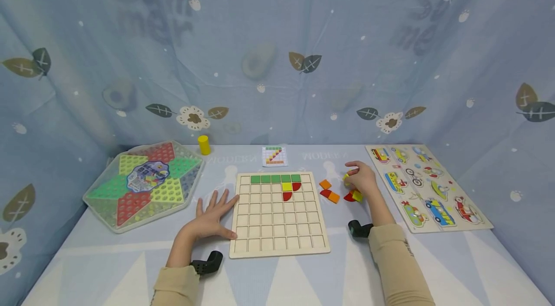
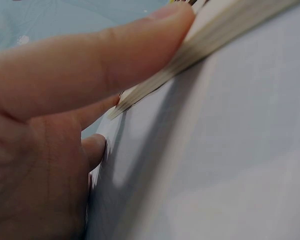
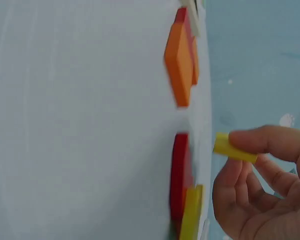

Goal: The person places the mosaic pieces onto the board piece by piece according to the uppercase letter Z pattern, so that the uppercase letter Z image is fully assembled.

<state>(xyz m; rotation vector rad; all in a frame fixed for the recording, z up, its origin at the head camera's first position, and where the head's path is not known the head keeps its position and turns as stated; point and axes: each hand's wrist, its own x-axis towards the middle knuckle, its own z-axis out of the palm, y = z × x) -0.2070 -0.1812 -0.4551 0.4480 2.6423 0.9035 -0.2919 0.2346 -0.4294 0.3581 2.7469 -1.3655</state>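
Note:
A wooden grid board (image 1: 266, 232) lies in the middle of the table. Its top row holds several green square tiles (image 1: 276, 179); below them sit a yellow tile (image 1: 286, 187) and two red quarter-round tiles (image 1: 297, 186). My left hand (image 1: 210, 219) is spread at the board's left side, with thumb and a fingertip on the edge. Above the loose pieces to the right, my right hand (image 1: 363, 179) pinches a yellow block (image 3: 235, 148) between thumb and fingers. Beneath it lie a red piece (image 1: 349, 197) and another yellow piece (image 1: 357, 195).
Orange tiles (image 1: 325, 184) and a red piece lie right of the board. A small pattern card (image 1: 274, 156) is behind it. On the left are a star-patterned game board (image 1: 149, 180) and a yellow cylinder (image 1: 204, 145); a picture puzzle (image 1: 427, 185) lies far right.

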